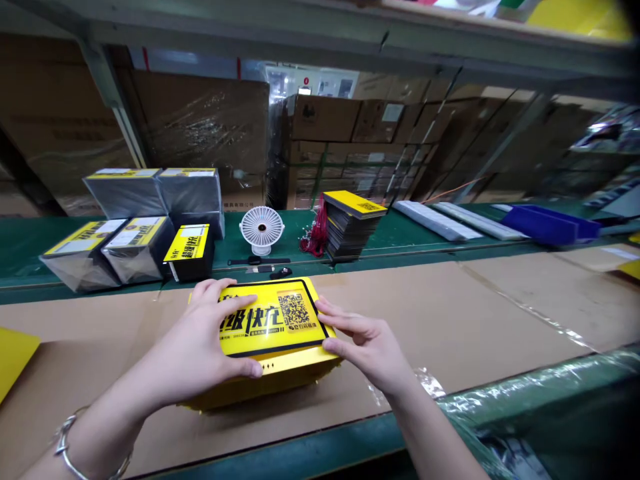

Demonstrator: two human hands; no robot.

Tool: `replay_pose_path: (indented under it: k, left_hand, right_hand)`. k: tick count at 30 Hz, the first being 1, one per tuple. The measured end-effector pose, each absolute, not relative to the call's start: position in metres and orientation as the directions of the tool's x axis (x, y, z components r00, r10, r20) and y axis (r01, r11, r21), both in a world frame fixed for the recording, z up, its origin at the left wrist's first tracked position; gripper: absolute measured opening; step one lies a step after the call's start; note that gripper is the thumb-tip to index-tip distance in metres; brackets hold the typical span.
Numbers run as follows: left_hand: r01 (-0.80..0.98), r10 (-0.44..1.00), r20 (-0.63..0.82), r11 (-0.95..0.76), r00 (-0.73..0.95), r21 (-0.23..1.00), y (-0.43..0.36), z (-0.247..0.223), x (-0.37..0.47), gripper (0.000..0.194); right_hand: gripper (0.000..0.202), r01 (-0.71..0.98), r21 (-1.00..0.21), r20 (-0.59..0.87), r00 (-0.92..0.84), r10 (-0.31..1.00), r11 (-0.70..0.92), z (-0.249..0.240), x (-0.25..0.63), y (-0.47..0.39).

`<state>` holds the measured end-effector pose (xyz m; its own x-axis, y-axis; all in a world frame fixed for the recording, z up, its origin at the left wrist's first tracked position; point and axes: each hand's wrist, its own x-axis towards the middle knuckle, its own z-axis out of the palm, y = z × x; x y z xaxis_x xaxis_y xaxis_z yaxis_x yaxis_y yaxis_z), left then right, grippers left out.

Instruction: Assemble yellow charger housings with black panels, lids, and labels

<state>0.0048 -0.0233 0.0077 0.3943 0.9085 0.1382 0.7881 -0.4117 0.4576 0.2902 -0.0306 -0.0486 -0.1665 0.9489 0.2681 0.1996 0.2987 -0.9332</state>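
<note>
A yellow printed panel with a black border, black lettering and a QR code lies in front of me. It rests on a yellow box-shaped body, which may be a stack of such panels. My left hand spans the left part of the panel, thumb on the near edge and fingers over the top and far side. At the right edge, my right hand grips the panel, with the thumb by the near corner and the fingers higher up.
Behind stand wrapped stacks, a small stack with a yellow top, a white fan and a tall card stack with red cords. Farther right are wrapped bundles and a blue bin. Cardboard covers the bench.
</note>
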Motion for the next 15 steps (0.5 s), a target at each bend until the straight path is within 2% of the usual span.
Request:
replay_pose_path:
  k: [4,9,12,15]
  left_hand:
    - [0.779,0.912,0.180,-0.410,0.370,0.475,-0.024,0.007,0.002,0.079]
    - [0.762,0.917,0.201,-0.398,0.345,0.511,-0.028,0.002,-0.005,0.075]
    - [0.772,0.922,0.209,-0.388,0.327,0.504,-0.029,-0.001,-0.009,0.075]
    - [0.778,0.919,0.198,-0.395,0.342,0.488,-0.028,-0.002,-0.010,0.075]
  right_hand:
    - [0.033,0.275,-0.906,0.289,-0.154,0.945,0.322,-0.043,0.287,-0.035]
    - [0.029,0.422,-0.787,0.400,-0.209,0.892,0.451,-0.032,0.284,-0.039]
    - [0.027,0.465,-0.729,0.454,-0.221,0.863,0.503,-0.032,0.284,-0.039]
    - [0.025,0.463,-0.728,0.456,-0.222,0.862,0.505,-0.033,0.285,-0.037]
